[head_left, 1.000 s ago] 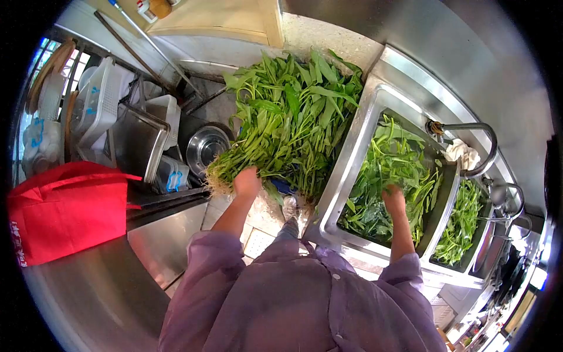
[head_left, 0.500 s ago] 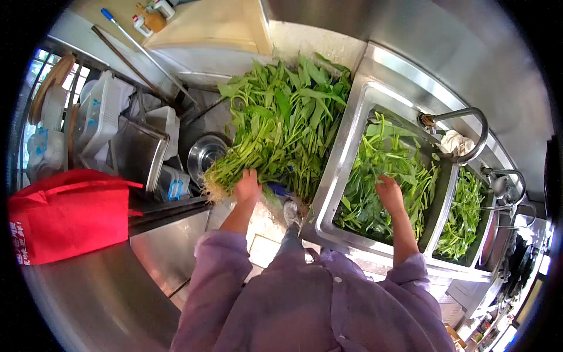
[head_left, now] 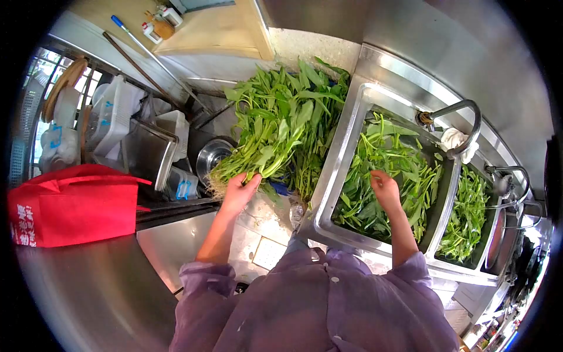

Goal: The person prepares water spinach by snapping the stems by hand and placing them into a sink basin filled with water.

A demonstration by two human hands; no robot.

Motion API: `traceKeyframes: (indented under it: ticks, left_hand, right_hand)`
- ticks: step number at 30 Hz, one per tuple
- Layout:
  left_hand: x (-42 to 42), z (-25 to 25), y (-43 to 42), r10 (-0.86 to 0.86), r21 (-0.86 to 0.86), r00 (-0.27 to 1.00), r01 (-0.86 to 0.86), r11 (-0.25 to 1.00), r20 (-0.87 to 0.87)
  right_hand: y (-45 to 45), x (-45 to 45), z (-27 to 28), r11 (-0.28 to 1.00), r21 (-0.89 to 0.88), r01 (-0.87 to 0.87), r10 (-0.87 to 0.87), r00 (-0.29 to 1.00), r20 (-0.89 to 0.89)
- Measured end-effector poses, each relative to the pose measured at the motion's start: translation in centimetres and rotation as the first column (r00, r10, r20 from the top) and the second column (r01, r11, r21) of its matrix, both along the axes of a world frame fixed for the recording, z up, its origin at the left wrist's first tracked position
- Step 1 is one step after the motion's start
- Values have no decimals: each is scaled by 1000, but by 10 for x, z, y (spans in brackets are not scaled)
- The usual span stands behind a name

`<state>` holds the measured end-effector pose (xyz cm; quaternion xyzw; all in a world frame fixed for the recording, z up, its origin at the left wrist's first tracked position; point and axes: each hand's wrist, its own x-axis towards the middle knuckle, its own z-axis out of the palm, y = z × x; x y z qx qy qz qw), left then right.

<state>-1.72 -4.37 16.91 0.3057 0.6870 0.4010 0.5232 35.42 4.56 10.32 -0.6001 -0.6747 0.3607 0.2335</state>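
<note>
My left hand [head_left: 240,192] is closed on the stem ends of some leafy greens, at the lower edge of a big pile of greens [head_left: 281,117] with pale roots. Over the large sink basin [head_left: 324,217], my right hand [head_left: 385,189] hovers with its fingers bent together; whether a small piece is between them is too small to tell. Loose greens [head_left: 404,170] lie in that basin below and around it. More cut greens [head_left: 463,217] fill the narrower basin to the right.
Curved faucets [head_left: 478,126] reach over the basins, with a white cloth [head_left: 457,144] beside one. A red bag [head_left: 76,205] rests on the steel counter [head_left: 99,281] at left. Behind it are plastic baskets [head_left: 114,111], a metal bowl [head_left: 212,157] and leaning poles [head_left: 152,58].
My left hand has taken hold of stems and lifted them slightly from the pile. My right hand has risen a little and moved left over the basin. The view has shifted slightly.
</note>
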Motion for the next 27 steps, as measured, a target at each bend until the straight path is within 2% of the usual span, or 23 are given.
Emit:
traceKeyframes:
  ticks: [1, 3, 7, 9, 11, 13, 15, 17, 19, 21, 23, 24, 25, 26, 27]
  left_hand:
    - [4, 18, -1, -1, 12, 1000, 1, 1000, -10]
    - [11, 45, -3, -11, 74, 995, 4, 997, 100]
    - [36, 81, -2, -85, 134, 995, 78, 988, 48]
    - [42, 88, 0, -157, 141, 987, 158, 977, -12]
    - [56, 101, 3, -237, 216, 968, 250, 944, -81]
    - [62, 106, 6, -263, 187, 962, 273, 944, -78]
    - [71, 112, 10, -288, 227, 899, 372, 900, -330]
    - [77, 112, 17, -305, 259, 868, 422, 869, -392]
    - [85, 109, 24, -319, 291, 832, 476, 830, -454]
    - [95, 101, 33, -289, 314, 845, 453, 835, -449]
    - [111, 90, 38, -265, 344, 848, 445, 827, -459]
    - [121, 89, 40, -228, 320, 842, 416, 851, -489]
    - [133, 88, 42, -192, 298, 834, 386, 873, -518]
    - [147, 88, 41, -140, 366, 878, 329, 870, -457]
    - [155, 82, 42, -167, 281, 877, 317, 906, -451]
  right_hand:
    - [3, -13, 14, 999, 53, 8, -9, 1000, 15]
    - [6, -40, 46, 943, 331, -40, 56, 998, -39]
    - [-4, -95, 131, 670, 705, -233, 364, 931, -38]
    - [-10, -115, 158, 581, 750, -316, 448, 894, 30]
    - [-7, -127, 165, 534, 783, -319, 438, 896, 67]
    - [-2, -125, 170, 485, 812, -325, 427, 898, 105]
    - [2, -119, 175, 474, 799, -371, 441, 885, 148]
    - [6, -111, 175, 452, 809, -376, 450, 879, 157]
    - [9, -102, 173, 452, 766, -458, 460, 855, 240]
    - [13, -95, 167, 441, 796, -415, 423, 878, 223]
    - [9, -89, 165, 535, 775, -336, 235, 940, 246]
    - [7, -88, 159, 538, 789, -296, 147, 955, 258]
    - [7, -88, 154, 543, 789, -286, 131, 957, 257]
    - [5, -87, 151, 582, 779, -233, 8, 960, 282]
    - [5, -84, 148, 613, 770, -175, -115, 945, 306]
